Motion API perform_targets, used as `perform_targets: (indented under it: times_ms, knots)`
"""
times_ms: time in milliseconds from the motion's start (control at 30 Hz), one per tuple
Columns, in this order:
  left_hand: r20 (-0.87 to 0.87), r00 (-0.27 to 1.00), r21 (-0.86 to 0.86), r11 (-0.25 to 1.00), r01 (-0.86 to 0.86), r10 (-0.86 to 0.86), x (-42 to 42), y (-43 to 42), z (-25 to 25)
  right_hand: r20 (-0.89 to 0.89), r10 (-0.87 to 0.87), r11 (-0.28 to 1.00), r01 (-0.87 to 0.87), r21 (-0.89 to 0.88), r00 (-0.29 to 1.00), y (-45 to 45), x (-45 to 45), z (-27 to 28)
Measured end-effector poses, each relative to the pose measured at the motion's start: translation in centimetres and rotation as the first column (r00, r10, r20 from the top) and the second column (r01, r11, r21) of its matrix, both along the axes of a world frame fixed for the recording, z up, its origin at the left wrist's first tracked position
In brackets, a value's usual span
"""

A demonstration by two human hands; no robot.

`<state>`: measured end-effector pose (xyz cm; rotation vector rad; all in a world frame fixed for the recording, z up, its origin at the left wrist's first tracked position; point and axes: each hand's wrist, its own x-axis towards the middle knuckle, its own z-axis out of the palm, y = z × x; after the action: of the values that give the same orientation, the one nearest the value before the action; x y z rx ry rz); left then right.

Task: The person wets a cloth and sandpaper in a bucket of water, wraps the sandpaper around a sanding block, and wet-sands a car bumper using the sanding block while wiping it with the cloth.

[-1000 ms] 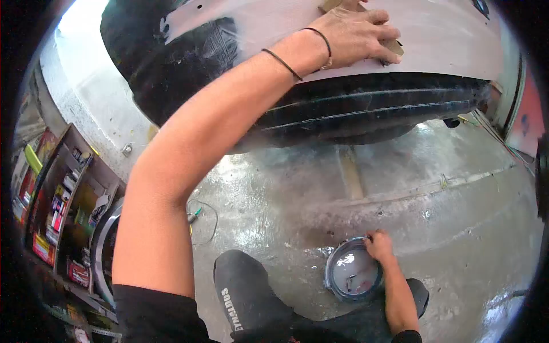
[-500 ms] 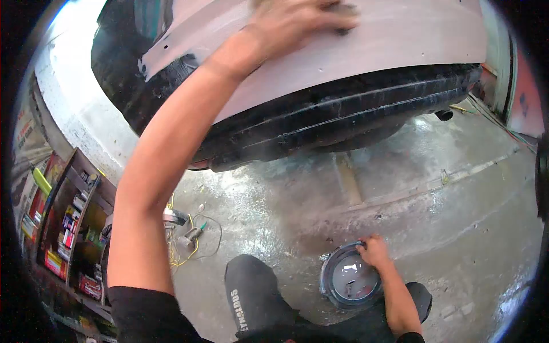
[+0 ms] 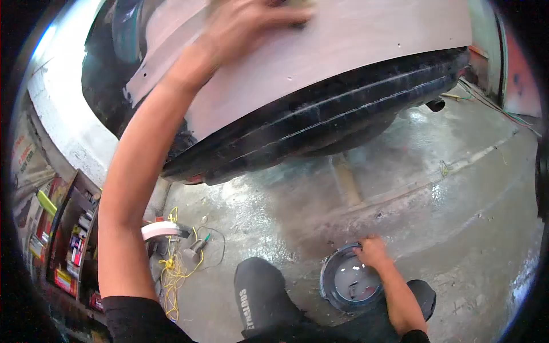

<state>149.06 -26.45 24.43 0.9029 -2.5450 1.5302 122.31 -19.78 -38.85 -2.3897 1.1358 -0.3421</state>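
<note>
My left hand [image 3: 251, 26], smeared by motion, is at the top of the view against the pinkish-grey car panel [image 3: 343, 43]. Its fingers are bent over a small dark pad [image 3: 296, 24], mostly hidden beneath them. My right hand [image 3: 373, 251] grips the rim of a dark round bucket [image 3: 329, 284] standing on the floor between my knees. Cloudy water [image 3: 350, 278] fills part of the bucket, and some small dark pieces show in it. The black bumper [image 3: 320, 123] runs below the panel.
Yellow cord [image 3: 171, 274] and a grey power tool [image 3: 194, 250] lie on the floor to the left. A shelf of boxes [image 3: 71, 251] stands farther left. The concrete floor [image 3: 412, 188] is wet. An exhaust pipe [image 3: 436, 105] sticks out under the bumper.
My left hand has slid left across the panel with the dark pad. The whole view has shifted slightly, revealing more of the yellow cord. My right hand stays on the bucket rim.
</note>
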Motion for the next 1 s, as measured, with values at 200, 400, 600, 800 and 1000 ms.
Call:
perform_targets:
  times_ms: [200,400,600,800,1000]
  knots:
    - [0.056,0.994,-0.123,0.988,-0.091,0.098,-8.0,0.6,0.3,0.071,-0.013,0.992,0.004,0.125,0.997,-0.3,-0.3,0.1]
    - [0.182,0.979,-0.286,0.958,-0.036,0.091,3.9,7.8,-1.5,0.138,0.066,0.995,-0.075,0.063,0.988,-0.4,-1.5,0.2]
    - [0.115,0.992,-0.159,0.985,0.07,-0.052,-11.1,-3.3,-2.0,0.084,0.047,0.993,-0.056,0.106,0.995,-0.6,-1.2,-0.6]
    - [0.26,0.965,-0.119,0.993,0.0,0.031,-3.8,-2.8,-3.4,0.07,0.011,0.992,-0.019,0.122,0.997,-0.4,-0.3,-0.5]
    - [0.301,0.948,-0.143,0.987,-0.066,0.107,1.2,5.7,-7.1,0.154,0.034,0.999,-0.037,0.016,0.987,-0.6,-1.0,0.1]
